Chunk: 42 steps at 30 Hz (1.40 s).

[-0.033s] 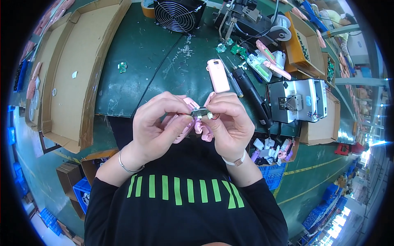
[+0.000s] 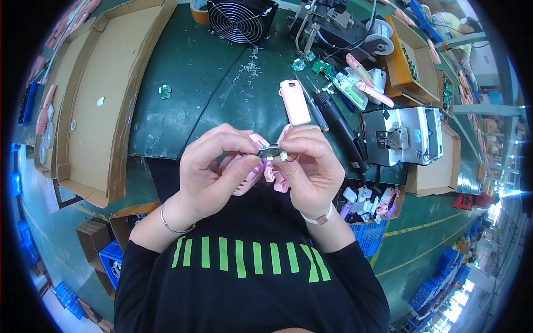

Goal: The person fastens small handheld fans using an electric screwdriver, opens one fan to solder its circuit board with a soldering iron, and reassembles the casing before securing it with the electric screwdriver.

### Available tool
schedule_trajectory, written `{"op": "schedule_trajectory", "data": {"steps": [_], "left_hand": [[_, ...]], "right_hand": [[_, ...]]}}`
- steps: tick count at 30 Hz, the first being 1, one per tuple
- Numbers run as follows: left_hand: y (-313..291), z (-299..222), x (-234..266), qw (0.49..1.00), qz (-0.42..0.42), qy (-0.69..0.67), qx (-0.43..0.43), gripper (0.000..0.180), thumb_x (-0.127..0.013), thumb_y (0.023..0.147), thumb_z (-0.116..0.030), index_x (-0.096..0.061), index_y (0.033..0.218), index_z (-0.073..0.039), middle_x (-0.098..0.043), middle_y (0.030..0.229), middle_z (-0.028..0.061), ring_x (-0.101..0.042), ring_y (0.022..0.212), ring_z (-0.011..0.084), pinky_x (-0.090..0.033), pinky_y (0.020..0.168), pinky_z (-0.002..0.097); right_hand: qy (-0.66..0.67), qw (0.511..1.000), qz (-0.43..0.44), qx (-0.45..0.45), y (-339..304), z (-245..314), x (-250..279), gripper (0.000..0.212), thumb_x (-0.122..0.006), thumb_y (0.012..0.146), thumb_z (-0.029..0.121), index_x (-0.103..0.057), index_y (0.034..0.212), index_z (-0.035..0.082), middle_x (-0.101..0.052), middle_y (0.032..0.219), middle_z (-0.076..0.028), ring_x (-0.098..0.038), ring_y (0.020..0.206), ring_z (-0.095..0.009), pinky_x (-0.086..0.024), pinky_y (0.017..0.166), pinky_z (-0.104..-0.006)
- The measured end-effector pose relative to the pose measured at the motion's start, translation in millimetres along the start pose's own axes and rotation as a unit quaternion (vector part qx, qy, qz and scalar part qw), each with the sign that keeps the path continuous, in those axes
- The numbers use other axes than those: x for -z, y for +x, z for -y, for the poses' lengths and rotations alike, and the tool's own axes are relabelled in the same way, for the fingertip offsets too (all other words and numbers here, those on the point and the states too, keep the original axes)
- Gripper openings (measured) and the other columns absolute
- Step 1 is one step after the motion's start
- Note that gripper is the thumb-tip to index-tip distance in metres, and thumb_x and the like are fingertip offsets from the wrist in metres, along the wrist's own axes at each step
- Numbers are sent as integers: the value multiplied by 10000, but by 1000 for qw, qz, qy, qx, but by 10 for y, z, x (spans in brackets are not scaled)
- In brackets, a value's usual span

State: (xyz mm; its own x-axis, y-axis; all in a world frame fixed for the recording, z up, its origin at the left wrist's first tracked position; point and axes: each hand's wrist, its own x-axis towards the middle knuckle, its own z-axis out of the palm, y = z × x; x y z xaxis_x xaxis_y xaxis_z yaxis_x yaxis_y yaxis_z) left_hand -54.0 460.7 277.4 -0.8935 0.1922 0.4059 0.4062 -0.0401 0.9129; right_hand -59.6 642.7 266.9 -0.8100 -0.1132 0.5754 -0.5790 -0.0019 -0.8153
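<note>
Between my hands is a small dark green circuit board (image 2: 271, 151) with white connectors, and a thin red wire shows at its right end. My left hand (image 2: 219, 166) is closed, thumb and forefinger pinching the board's left end. My right hand (image 2: 312, 166) pinches the other end near a white connector. Pink plastic casing parts (image 2: 276, 176) show behind and below the board, partly hidden by my fingers; whether they are attached to it I cannot tell. Beyond my right hand, a pale pink rectangular case (image 2: 295, 102) lies on the green table.
On the right lie a black cylindrical electric screwdriver (image 2: 340, 125) and a silver metal machine (image 2: 402, 136). A black fan (image 2: 237, 21) stands at the back. Cardboard trays (image 2: 105, 105) line the left, near a loose green board (image 2: 165, 91). Small clippings (image 2: 251, 66) are scattered on the table.
</note>
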Motion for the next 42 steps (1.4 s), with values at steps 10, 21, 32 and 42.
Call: {"op": "schedule_trajectory", "data": {"steps": [10, 21, 32, 42], "left_hand": [[26, 10, -78, 920, -34, -301, 248, 86, -623, 904, -27, -606, 974, 20, -598, 1023, 64, -584, 885, 79, -478, 788, 217], [72, -5, -113, 948, -18, -243, 207, 96, -634, 894, -23, -624, 975, 27, -654, 1036, 122, -637, 889, 112, -515, 801, 234], [279, 381, -1, 887, -19, -236, 396, 151, -628, 920, -135, -607, 969, 7, -664, 853, 65, -648, 803, 110, -528, 741, 235], [598, 643, 256, 930, 35, 122, 345, 204, -635, 883, -115, -657, 953, 76, -677, 806, 82, -610, 722, 99, -493, 651, 248]], "right_hand": [[45, 984, -50, -167, 11, 83, 46, 266, -739, 760, -40, -675, 1017, -21, -641, 866, -60, -587, 747, -76, -406, 581, -180], [47, 991, -42, -121, -8, 2, 110, 237, -712, 783, -54, -661, 1011, -13, -621, 918, -67, -560, 737, -69, -406, 609, -183], [0, 947, 32, -319, 74, -206, 140, 283, -639, 871, -4, -572, 1143, -42, -622, 928, -63, -608, 800, -85, -519, 669, -201], [-395, 904, -30, -163, 672, -767, 918, 149, -619, 872, 96, -673, 963, -9, -662, 751, -146, -638, 635, -214, -497, 614, -314]]}}
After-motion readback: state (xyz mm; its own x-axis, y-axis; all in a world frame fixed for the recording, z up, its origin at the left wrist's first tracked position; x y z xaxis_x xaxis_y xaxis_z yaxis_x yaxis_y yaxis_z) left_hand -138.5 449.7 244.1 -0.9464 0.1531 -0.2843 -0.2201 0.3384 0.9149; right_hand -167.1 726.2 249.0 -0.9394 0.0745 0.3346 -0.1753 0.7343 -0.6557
